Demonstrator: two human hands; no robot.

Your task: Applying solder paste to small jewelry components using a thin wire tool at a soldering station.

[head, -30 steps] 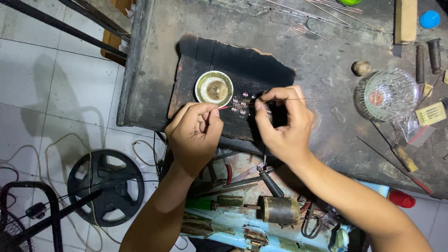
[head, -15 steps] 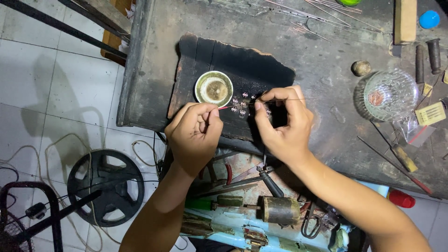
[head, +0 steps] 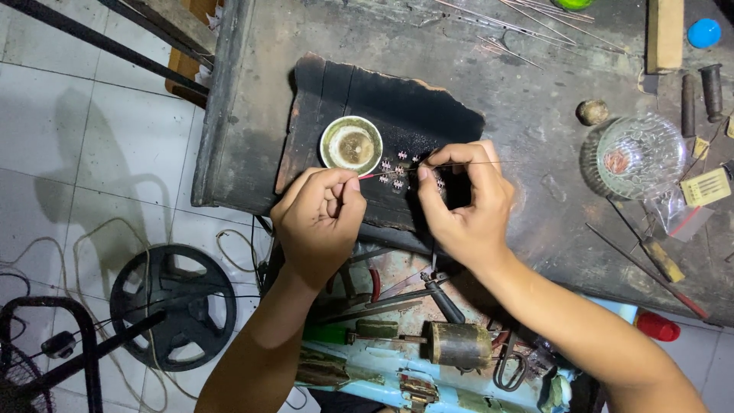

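My left hand [head: 319, 222] is curled at the near edge of a charred black board [head: 359, 99], pinching a thin red-tipped tool [head: 368, 175] that points at several small metal pieces [head: 399, 170] on the board. My right hand [head: 465, 200] rests just right of those pieces, its thumb and forefinger pinching a fine wire [head: 489, 163] that runs off to the right. A small round dish [head: 351, 144] with a pale rim sits on the board just left of the pieces.
A dark worn workbench [head: 535, 168] holds a cut-glass bowl [head: 641, 157], thin rods [head: 527, 30], a wooden block [head: 664, 34] and a blue cap [head: 704, 33]. Below the bench lie pliers and tools [head: 443, 306]. A black wheel [head: 172, 306] and cables rest on the tiled floor.
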